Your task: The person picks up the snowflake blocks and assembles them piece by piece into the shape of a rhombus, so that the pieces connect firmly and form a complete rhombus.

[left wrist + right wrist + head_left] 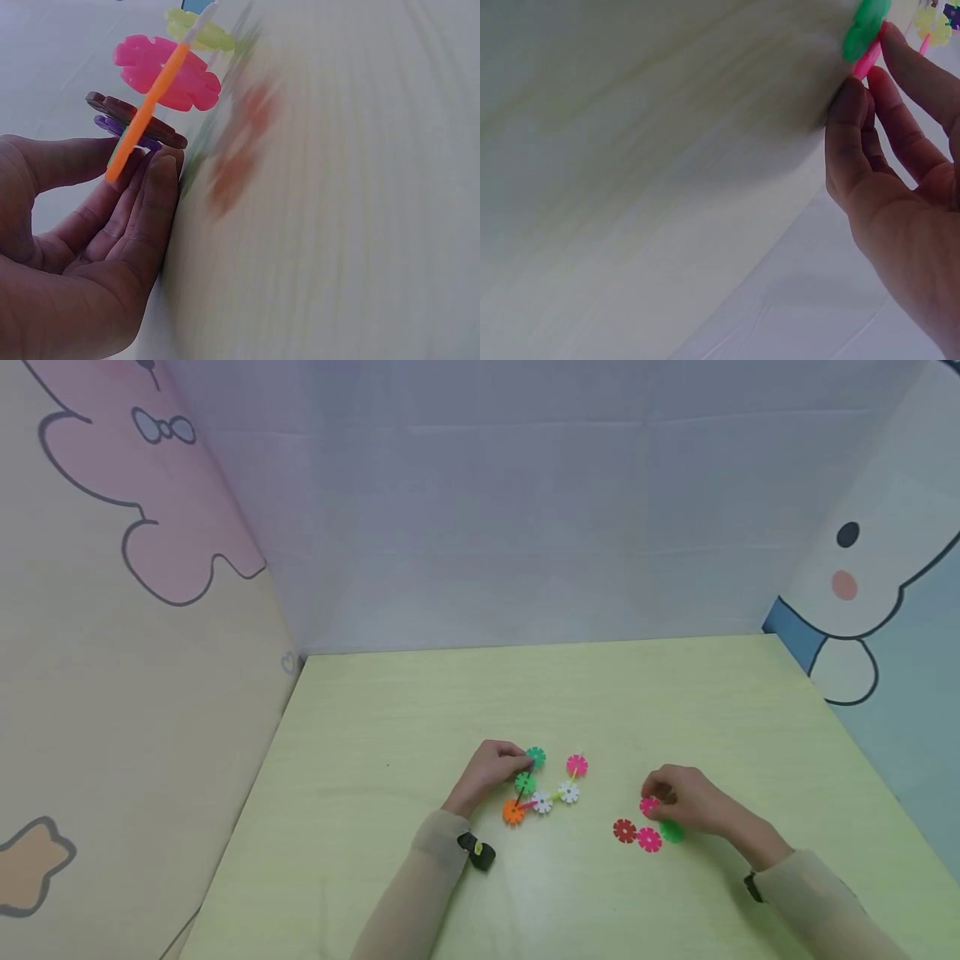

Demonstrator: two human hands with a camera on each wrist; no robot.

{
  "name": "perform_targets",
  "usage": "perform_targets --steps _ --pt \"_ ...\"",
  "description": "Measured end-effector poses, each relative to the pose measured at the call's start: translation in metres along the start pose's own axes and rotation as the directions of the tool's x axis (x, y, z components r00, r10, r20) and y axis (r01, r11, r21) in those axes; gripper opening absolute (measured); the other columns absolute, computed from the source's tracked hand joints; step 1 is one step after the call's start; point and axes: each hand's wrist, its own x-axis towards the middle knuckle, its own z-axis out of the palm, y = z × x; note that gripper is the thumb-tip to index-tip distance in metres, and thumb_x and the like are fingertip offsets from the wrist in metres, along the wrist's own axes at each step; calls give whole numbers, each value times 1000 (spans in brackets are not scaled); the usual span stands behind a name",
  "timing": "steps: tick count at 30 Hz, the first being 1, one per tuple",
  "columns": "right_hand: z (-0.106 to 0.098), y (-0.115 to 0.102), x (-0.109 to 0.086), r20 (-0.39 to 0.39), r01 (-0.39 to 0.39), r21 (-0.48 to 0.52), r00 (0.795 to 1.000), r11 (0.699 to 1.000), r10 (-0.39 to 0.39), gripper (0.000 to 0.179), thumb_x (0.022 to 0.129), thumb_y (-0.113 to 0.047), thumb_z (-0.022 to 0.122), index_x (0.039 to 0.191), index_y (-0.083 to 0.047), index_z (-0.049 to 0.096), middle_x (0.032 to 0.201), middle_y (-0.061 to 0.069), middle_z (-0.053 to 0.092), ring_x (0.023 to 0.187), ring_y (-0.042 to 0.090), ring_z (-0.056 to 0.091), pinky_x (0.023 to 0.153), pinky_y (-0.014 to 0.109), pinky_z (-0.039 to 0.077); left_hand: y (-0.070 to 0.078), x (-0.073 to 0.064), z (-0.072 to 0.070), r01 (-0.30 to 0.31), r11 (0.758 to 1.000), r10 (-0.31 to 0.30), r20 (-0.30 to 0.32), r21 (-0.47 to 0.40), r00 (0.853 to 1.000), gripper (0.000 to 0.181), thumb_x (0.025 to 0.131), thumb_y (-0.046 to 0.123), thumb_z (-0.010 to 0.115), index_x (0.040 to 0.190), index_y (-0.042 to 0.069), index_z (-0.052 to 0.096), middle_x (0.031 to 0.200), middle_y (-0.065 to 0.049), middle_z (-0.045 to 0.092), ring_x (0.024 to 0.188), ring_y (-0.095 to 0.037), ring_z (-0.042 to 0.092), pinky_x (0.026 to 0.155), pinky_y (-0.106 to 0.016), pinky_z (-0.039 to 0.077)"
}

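Observation:
My left hand (491, 772) pinches the end of a chain of interlocking snowflake building discs. In the left wrist view, a purple disc (105, 126) sits at its fingertips beside a brown disc (124, 109). Along the chain are a green disc (525, 783), an orange disc (513, 812), white discs and a pink disc (577, 765) at the far end. Between thumb and fingers, my right hand (690, 802) pinches a pink disc (868, 61). By those fingers lie a green disc (672, 832), another pink disc (649, 840) and a red disc (624, 831).
The pale wood-grain table (375, 718) carries all the discs. A whitish cloth (525, 527) hangs behind its far edge. Cartoon-printed panels (112, 693) stand on both sides. Straps with small black devices are at both cuffs.

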Motion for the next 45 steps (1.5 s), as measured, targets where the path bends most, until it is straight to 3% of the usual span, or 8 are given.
perform_targets --steps 7,23,28,36,45 --pt "-4 -4 0 21 -3 -18 1000 1000 4 29 73 -21 84 93 -10 66 86 -4 59 79 16 54 71 32 49 -1 1 0 8 1000 -8 1 -5 1000 16 85 28 72 85 13 75 81 1 68 71 -13 56 62 -28 43" --pt "-6 -9 11 13 48 -58 999 997 -48 24 76 -11 81 87 -12 59 78 -5 55 73 15 51 65 30 47 1 -5 -3 -25 1000 25 -17 4 1000 15 86 26 71 83 12 75 80 0 67 69 -14 53 61 -29 42" --pt "-19 -13 26 -24 110 -18 994 994 -110 12 82 -9 76 90 -12 67 81 -6 62 73 13 55 68 31 48 2 -4 -2 -28 1000 28 -17 6 999 15 86 27 71 83 12 75 79 1 67 70 -14 54 62 -28 43" --pt "-26 -33 60 -178 172 95 972 981 -153 11 84 -10 74 95 -9 72 88 -3 68 79 14 63 71 30 52 2 -4 -1 -22 1000 22 5 -14 1000 16 86 27 71 84 11 74 79 1 67 69 -13 53 61 -27 43" --pt "-16 -55 98 -153 242 86 962 966 -228 9 87 -9 71 96 -9 73 90 -3 68 81 14 63 75 35 52 0 -3 -2 -24 1000 24 19 13 1000 17 87 29 70 85 13 75 80 2 67 69 -12 52 61 -26 42"
